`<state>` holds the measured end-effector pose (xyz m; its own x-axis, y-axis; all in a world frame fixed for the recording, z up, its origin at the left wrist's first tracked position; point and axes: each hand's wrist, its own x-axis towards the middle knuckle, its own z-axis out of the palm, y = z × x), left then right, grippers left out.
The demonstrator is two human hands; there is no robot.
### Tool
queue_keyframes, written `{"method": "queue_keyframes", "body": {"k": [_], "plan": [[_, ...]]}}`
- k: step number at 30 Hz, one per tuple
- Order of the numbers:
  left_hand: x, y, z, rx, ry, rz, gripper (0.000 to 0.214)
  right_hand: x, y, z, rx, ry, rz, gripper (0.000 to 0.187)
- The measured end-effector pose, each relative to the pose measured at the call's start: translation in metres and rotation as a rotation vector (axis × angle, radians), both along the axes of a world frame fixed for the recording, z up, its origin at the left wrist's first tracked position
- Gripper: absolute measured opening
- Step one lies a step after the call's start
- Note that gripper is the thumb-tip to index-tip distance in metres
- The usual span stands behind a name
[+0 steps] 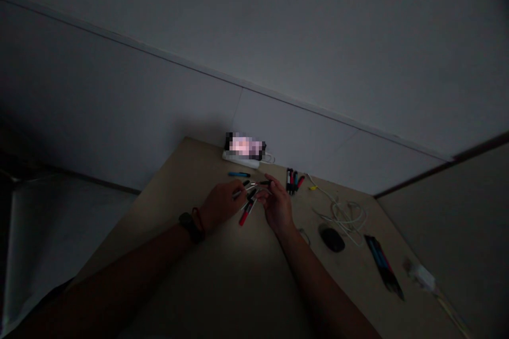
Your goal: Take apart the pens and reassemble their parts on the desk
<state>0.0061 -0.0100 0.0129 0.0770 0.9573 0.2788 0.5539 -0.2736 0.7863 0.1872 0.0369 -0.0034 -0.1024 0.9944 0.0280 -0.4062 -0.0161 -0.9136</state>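
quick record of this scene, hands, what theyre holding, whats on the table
left hand: holding a bunch of pens, one with a red barrel
right hand: fingers reaching to the same bunch
left wrist: dark watch
surface: light wooden table
nearby: blue pen, group of markers
right side: black computer mouse, white cables, dark pen pack
back edge: white power strip

Left hand (220, 205), right hand (277, 207), close together
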Motion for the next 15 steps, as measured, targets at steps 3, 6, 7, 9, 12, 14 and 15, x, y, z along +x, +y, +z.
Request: {"method": "queue_keyframes", "body": {"k": [3,6,7,9,12,14,15], "plan": [[-0.0004,0.0000,0.0014,0.004,-0.013,0.000,0.018,0.0005,0.0007,-0.0003,-0.021,0.023,-0.016,0.032],[-0.0005,0.0006,0.0011,0.006,-0.034,0.014,0.019,0.0002,0.0009,0.0001,-0.038,0.034,-0.022,0.034],[-0.0004,0.0009,0.0006,0.007,-0.040,0.017,0.020,0.0000,0.0009,0.0001,-0.037,0.030,-0.019,0.034],[-0.0002,0.0013,-0.0006,0.008,-0.053,0.022,0.020,-0.0005,0.0008,-0.0001,-0.030,0.016,-0.010,0.034],[0.0002,0.0014,-0.0018,0.014,-0.078,0.007,0.020,-0.0017,0.0006,-0.0008,-0.025,-0.003,-0.007,0.034],[0.0004,0.0012,-0.0021,0.018,-0.098,-0.002,0.019,-0.0025,0.0005,-0.0013,-0.025,-0.015,-0.010,0.034],[0.0004,0.0011,-0.0022,0.019,-0.107,-0.006,0.019,-0.0028,0.0005,-0.0016,-0.024,-0.022,-0.009,0.033]]}}
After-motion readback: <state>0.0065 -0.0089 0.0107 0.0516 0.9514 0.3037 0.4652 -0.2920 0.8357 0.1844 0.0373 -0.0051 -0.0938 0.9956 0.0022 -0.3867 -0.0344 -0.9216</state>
